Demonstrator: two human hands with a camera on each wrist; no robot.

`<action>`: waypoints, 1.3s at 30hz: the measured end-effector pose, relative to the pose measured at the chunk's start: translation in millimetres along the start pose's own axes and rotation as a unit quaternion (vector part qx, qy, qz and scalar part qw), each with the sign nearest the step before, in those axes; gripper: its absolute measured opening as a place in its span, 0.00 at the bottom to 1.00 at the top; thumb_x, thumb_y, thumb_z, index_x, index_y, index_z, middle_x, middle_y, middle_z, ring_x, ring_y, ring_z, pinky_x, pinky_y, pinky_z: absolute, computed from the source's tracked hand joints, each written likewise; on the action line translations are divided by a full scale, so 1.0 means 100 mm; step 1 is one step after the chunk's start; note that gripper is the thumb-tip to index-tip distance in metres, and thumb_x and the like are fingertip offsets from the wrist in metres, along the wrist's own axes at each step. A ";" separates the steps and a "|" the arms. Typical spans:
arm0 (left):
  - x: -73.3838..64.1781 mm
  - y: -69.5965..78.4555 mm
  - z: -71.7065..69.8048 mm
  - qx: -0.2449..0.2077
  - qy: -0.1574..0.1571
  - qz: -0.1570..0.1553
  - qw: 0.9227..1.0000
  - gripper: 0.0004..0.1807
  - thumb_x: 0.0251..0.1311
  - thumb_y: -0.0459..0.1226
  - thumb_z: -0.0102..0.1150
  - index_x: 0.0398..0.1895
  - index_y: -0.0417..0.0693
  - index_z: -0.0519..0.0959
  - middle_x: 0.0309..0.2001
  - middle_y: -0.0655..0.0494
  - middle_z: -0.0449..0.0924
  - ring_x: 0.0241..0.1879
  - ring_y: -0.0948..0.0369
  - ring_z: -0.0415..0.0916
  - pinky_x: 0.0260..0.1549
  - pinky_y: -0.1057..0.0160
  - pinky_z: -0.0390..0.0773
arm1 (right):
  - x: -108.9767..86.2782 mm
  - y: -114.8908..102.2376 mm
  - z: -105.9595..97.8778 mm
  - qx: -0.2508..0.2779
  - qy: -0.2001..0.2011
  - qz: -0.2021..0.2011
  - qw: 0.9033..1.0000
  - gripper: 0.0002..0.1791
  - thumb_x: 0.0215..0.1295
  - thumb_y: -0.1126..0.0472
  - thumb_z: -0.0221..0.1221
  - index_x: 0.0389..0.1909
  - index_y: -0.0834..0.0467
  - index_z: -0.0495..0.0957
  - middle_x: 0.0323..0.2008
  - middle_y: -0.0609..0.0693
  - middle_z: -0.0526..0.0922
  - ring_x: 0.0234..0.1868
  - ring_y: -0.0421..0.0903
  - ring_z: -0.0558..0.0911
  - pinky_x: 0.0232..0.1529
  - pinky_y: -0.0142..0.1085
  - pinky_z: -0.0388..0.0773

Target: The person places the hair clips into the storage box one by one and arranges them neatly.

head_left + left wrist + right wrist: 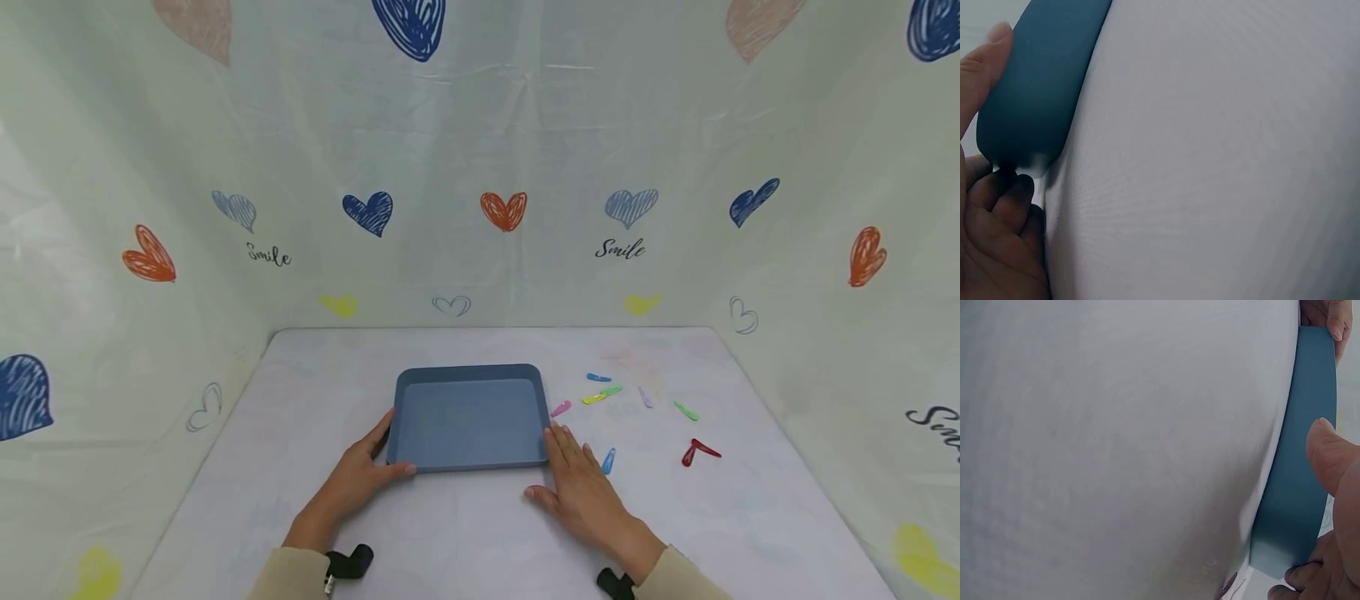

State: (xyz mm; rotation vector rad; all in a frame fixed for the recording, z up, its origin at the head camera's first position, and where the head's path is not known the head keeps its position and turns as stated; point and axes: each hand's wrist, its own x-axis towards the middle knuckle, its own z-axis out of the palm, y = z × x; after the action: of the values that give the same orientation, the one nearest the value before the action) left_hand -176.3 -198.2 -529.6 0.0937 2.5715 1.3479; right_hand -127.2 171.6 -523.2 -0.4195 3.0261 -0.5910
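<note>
A blue-grey rectangular tray point(468, 425) lies flat on the white table, with nothing in it. My left hand point(356, 482) grips its near left corner, thumb at the front edge and fingers around the left side; the left wrist view shows those fingers point(1013, 203) curled at the tray's end. On the other side, my right hand point(585, 492) rests its straight fingers against the near right corner, its thumb pointing inward in front of the tray. Close to these fingers lies a blue snap hair clip point(609, 461), and a pink hair clip point(561, 408) lies beside the tray's right wall.
More hair clips are scattered to the right: a blue one point(598, 377), a yellow one point(594, 399) touching a green one, a pale purple one point(646, 397), another green one point(686, 411) and red ones point(697, 451). A heart-printed curtain point(555, 275) encloses the table's back and sides.
</note>
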 end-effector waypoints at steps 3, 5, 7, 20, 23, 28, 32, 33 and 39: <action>0.00 0.00 0.01 -0.003 0.004 0.001 1.000 0.62 0.57 0.55 0.78 0.87 0.56 0.48 0.84 0.42 0.48 0.82 0.42 0.50 0.80 0.38 0.56 | 0.00 0.04 -0.03 0.022 0.000 -0.009 1.000 0.50 0.71 0.41 0.65 0.81 0.66 0.58 0.83 0.62 0.57 0.84 0.61 0.55 0.80 0.63 0.57; 0.00 0.00 0.01 -0.004 0.005 0.002 1.000 0.62 0.57 0.55 0.78 0.87 0.56 0.48 0.85 0.42 0.48 0.82 0.42 0.50 0.80 0.38 0.56 | -0.01 0.10 -0.07 0.040 0.012 -0.008 0.999 0.49 0.72 0.42 0.65 0.82 0.64 0.58 0.83 0.61 0.57 0.84 0.61 0.56 0.80 0.61 0.60; 0.00 0.00 0.02 -0.006 0.005 0.002 1.000 0.62 0.57 0.55 0.78 0.87 0.56 0.49 0.85 0.42 0.49 0.82 0.42 0.50 0.80 0.38 0.56 | -0.02 0.19 -0.10 0.064 0.042 0.000 0.997 0.46 0.72 0.45 0.67 0.82 0.61 0.59 0.81 0.61 0.61 0.82 0.61 0.60 0.78 0.61 0.63; -0.02 0.00 0.03 -0.012 0.004 0.006 1.000 0.61 0.57 0.57 0.77 0.87 0.59 0.48 0.85 0.44 0.49 0.83 0.43 0.50 0.80 0.40 0.57 | -0.13 0.61 -0.30 0.135 0.120 0.145 0.973 0.27 0.68 0.58 0.71 0.66 0.57 0.82 0.61 0.59 0.81 0.63 0.59 0.74 0.61 0.56 0.79; -0.02 -0.01 0.03 -0.012 0.004 0.006 1.000 0.61 0.57 0.58 0.77 0.88 0.59 0.48 0.85 0.44 0.48 0.83 0.44 0.50 0.80 0.40 0.57 | -0.12 0.62 -0.27 0.120 0.097 0.147 0.977 0.26 0.65 0.55 0.73 0.62 0.58 0.84 0.56 0.56 0.83 0.58 0.56 0.74 0.57 0.51 0.79; -0.01 -0.01 0.03 -0.014 0.006 0.002 1.000 0.62 0.57 0.57 0.77 0.88 0.58 0.48 0.85 0.44 0.48 0.83 0.44 0.49 0.80 0.41 0.57 | -0.06 0.64 -0.17 0.082 0.067 0.130 0.986 0.26 0.60 0.52 0.77 0.57 0.57 0.86 0.51 0.52 0.84 0.54 0.52 0.75 0.54 0.47 0.78; 0.00 -0.01 0.03 -0.015 0.006 0.003 1.000 0.62 0.57 0.56 0.77 0.87 0.57 0.49 0.85 0.43 0.48 0.83 0.44 0.49 0.80 0.41 0.57 | 0.00 0.65 -0.15 0.059 0.061 0.107 0.991 0.23 0.59 0.53 0.77 0.53 0.57 0.87 0.48 0.50 0.85 0.51 0.50 0.76 0.54 0.48 0.76; 0.01 -0.02 0.03 -0.014 0.006 0.003 1.000 0.62 0.57 0.56 0.77 0.87 0.57 0.48 0.85 0.43 0.48 0.83 0.44 0.49 0.80 0.41 0.57 | 0.01 0.64 -0.16 0.054 0.063 0.101 0.991 0.22 0.58 0.53 0.78 0.51 0.57 0.87 0.47 0.50 0.85 0.50 0.50 0.76 0.54 0.48 0.76; 0.01 -0.02 0.04 -0.017 0.004 0.004 1.000 0.62 0.57 0.56 0.78 0.87 0.57 0.49 0.85 0.43 0.48 0.83 0.44 0.49 0.80 0.41 0.57 | 0.11 0.66 -0.22 0.025 0.073 0.076 0.994 0.19 0.58 0.54 0.78 0.47 0.57 0.89 0.43 0.50 0.86 0.49 0.51 0.79 0.53 0.49 0.77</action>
State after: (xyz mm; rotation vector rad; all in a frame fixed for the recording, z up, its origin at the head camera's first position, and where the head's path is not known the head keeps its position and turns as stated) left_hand -176.3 -195.8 -533.5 0.0936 2.5563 1.3979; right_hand -156.8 235.6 -527.2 -0.1490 3.1339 -0.7136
